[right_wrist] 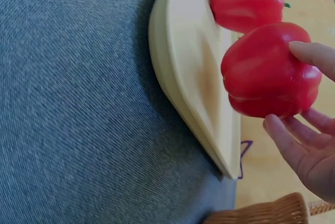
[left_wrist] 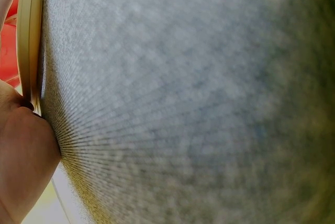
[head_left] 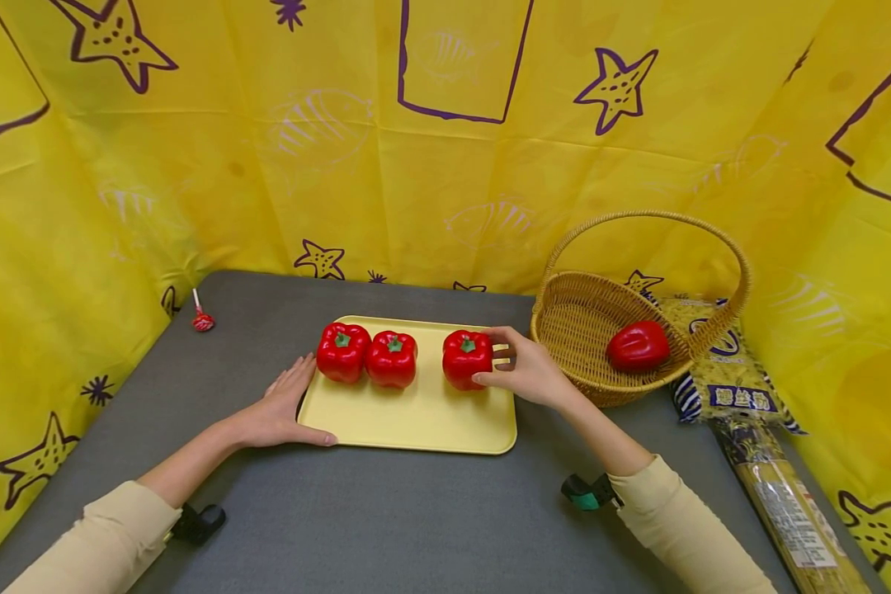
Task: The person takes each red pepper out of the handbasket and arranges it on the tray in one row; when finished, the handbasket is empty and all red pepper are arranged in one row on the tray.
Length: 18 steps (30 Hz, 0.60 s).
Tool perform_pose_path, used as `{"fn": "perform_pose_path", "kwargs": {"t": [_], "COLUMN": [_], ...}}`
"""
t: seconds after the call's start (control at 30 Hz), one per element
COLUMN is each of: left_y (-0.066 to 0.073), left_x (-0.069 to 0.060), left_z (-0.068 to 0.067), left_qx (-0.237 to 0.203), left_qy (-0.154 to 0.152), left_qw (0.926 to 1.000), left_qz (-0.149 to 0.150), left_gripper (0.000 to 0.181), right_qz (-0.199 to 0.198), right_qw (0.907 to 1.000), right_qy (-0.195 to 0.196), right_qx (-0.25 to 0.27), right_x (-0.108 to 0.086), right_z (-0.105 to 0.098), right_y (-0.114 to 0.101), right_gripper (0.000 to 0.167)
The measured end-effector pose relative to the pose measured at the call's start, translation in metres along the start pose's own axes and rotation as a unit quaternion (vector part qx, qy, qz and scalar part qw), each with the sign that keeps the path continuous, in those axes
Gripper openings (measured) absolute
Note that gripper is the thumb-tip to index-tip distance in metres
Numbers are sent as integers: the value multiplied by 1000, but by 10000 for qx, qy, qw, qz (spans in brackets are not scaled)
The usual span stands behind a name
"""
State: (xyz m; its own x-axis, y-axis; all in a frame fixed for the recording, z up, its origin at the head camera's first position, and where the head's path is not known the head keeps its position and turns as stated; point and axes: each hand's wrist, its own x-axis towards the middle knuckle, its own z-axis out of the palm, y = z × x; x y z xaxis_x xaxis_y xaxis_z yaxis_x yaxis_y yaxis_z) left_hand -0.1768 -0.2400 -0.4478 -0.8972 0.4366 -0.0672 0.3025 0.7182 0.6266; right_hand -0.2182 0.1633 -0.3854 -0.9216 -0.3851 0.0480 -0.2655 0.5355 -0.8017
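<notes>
A pale yellow tray [head_left: 408, 421] lies on the grey table with two red peppers, one [head_left: 342, 353] at its left end and another [head_left: 392, 360] beside it. My right hand [head_left: 523, 367] grips a third red pepper [head_left: 466, 360] over the tray's right part; in the right wrist view fingers and thumb are round this pepper [right_wrist: 269, 72]. My left hand [head_left: 285, 408] rests at the tray's left edge, fingers straight, thumb along the near left corner. In the left wrist view part of this hand [left_wrist: 26, 156] touches the tray rim [left_wrist: 30, 35].
A wicker basket [head_left: 582, 330] with a tall handle stands at the right, holding a red pepper [head_left: 638, 346]. Beside it lie a yellow printed packet [head_left: 735, 371] and a long clear package [head_left: 794, 511]. A lollipop [head_left: 203, 319] lies at the far left. Yellow cloth [head_left: 445, 165] hangs behind.
</notes>
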Motion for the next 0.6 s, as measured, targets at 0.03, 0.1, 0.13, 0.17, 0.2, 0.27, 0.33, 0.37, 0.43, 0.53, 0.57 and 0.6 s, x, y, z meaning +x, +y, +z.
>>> {"fn": "perform_pose_path", "kwargs": {"t": [0.03, 0.1, 0.13, 0.17, 0.2, 0.27, 0.33, 0.37, 0.43, 0.53, 0.57, 0.6], "left_y": [0, 1, 1, 1, 1, 2, 2, 1, 1, 0, 0, -1], "left_x": [0, 0, 0, 0, -1, -1, 0, 0, 0, 1, 1, 1], "left_z": [0, 0, 0, -1, -1, -1, -1, -1, 0, 0, 0, 0], "left_qx": [8, 9, 7, 12, 16, -3, 1, -8, -7, -5, -4, 1], "left_qy": [9, 14, 26, 26, 25, 30, 18, 6, -5, -5, -3, 1], "left_qw": [10000, 10000, 10000, 10000, 10000, 10000, 10000, 10000, 10000, 10000, 10000, 10000], "left_qz": [14, 18, 38, 34, 30, 56, 22, 2, -19, -23, -14, -2], "left_gripper": [128, 128, 128, 128, 128, 128, 128, 128, 128, 128, 128, 128], "right_qz": [16, 37, 79, 78, 85, 79, 54, 39, 38, -24, -47, -63], "right_qw": [10000, 9999, 9998, 9998, 9998, 9997, 9998, 9998, 9998, 9997, 9996, 9995], "right_qy": [-5, -6, -4, -10, -12, -19, -35, -42, -45, -39, -21, -5], "right_qx": [38, 127, 165, 189, 201, 212, 194, 193, 197, 238, 261, 299], "right_x": [0, 1, 2, 2, 3, 4, 5, 5, 6, 7, 7, 7], "right_z": [2, 5, 6, 8, 9, 11, 14, 15, 17, 20, 21, 22], "right_y": [0, 1, 1, 1, 1, 1, 1, 0, 0, 0, 0, 0], "right_gripper": [67, 68, 68, 68, 68, 68, 67, 67, 66, 66, 65, 66]}}
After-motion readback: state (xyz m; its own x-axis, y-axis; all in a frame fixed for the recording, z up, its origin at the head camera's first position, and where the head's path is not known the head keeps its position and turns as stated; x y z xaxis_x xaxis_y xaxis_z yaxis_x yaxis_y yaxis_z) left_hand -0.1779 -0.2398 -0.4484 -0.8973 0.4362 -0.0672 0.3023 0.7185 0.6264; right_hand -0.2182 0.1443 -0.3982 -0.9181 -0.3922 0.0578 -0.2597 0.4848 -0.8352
